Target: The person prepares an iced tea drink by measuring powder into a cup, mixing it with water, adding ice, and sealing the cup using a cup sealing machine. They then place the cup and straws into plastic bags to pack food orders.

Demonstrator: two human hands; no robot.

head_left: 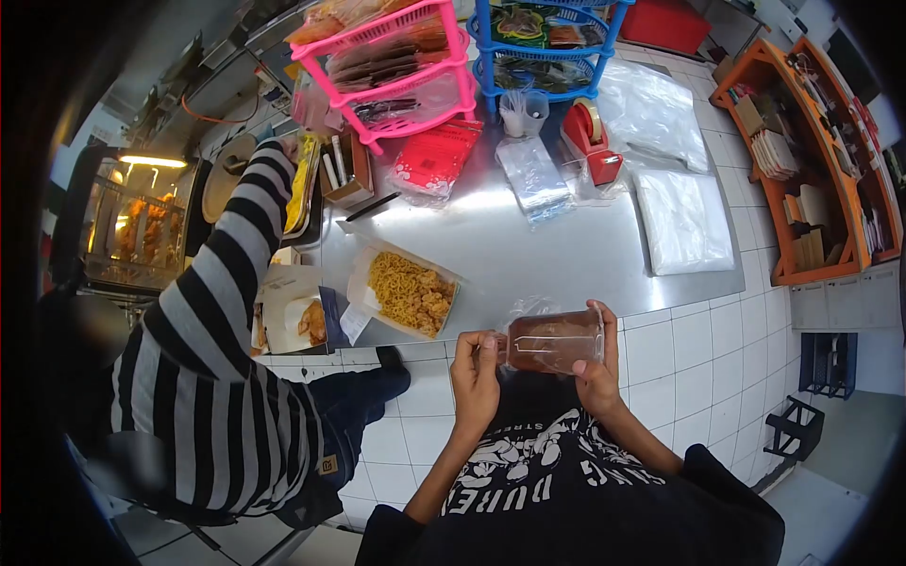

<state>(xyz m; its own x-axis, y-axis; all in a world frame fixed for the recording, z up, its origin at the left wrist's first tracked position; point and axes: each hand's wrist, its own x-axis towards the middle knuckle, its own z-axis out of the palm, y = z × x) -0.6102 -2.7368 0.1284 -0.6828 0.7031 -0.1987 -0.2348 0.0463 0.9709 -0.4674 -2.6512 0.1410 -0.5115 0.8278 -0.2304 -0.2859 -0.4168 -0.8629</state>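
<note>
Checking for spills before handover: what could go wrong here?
1. The drink cup looks held sideways between the left hand and right hand; it might leak if poorly sealed.
2. The open noodle box sits near the edge of the table; a bump could tip it off.

FREE: table (557, 245) middle, between noodle box (360, 281) on the left and white bags (687, 222) on the right | FAR: pink rack (401, 128), blue rack (543, 95), tape dispenser (591, 151) bar the way; clear bags (534, 176) lie low | LEFT: co-worker's sleeve (229, 247) blocks that end | NEAR: held cup (555, 341) hides part of the edge
</note>
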